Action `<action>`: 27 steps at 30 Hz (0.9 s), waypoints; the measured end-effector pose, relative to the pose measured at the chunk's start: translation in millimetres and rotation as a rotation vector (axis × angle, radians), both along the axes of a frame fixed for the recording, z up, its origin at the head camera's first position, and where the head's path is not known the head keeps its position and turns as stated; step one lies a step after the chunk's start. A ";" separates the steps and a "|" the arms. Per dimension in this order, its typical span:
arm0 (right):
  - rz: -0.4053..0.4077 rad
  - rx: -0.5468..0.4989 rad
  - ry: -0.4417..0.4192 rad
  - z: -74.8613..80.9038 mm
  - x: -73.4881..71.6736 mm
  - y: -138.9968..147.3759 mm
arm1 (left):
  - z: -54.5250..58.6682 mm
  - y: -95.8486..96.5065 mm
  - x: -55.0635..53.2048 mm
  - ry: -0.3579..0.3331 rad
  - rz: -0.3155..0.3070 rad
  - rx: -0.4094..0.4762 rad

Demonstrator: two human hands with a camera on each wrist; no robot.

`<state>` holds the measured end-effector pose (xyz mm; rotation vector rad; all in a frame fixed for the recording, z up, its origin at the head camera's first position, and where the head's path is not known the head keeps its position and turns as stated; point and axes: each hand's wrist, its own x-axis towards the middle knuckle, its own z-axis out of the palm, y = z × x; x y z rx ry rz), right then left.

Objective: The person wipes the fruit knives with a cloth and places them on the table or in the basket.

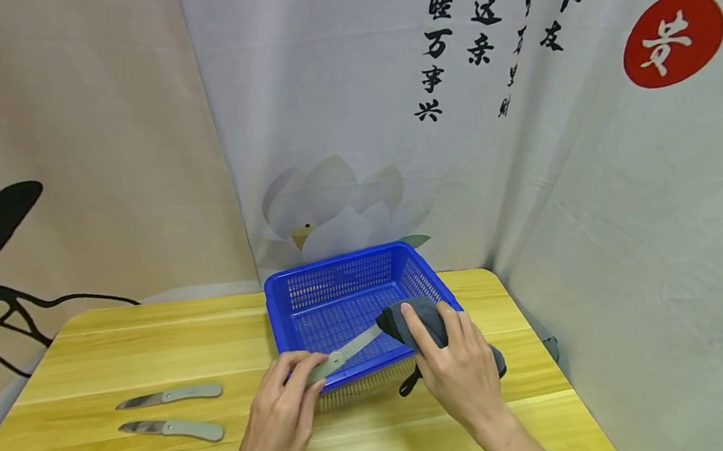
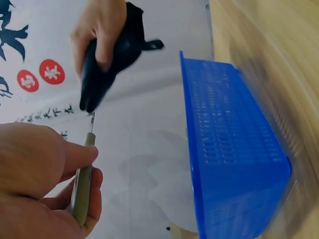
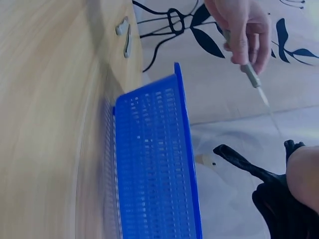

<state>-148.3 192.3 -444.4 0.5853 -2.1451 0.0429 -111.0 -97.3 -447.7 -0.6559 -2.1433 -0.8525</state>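
Observation:
Between its thumb and fingers my left hand (image 1: 277, 405) holds a folding knife (image 1: 328, 366) by its grey-green handle, the blade out and pointing right. My right hand (image 1: 459, 368) grips a bunched dark grey cloth (image 1: 425, 311) with black edging and a hanging loop. The blade's far end meets the cloth's black edge in the head view; whether the tip sits inside the folds I cannot tell. Both hands are above the near side of a blue plastic basket (image 1: 339, 260). The left wrist view shows the knife handle (image 2: 82, 191) pinched edge-on, below the cloth (image 2: 107, 69).
Two more unfolded knives, one upper (image 1: 192, 393) and one lower (image 1: 193, 428), lie side by side on the wooden table (image 1: 81, 365) at left. A printed curtain (image 1: 347, 107) hangs behind the table and along its right side.

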 end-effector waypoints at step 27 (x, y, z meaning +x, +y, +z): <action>-0.076 -0.121 -0.123 -20.6 18.6 50.1 | 3.8 -8.1 -100.1 -0.670 -0.110 0.045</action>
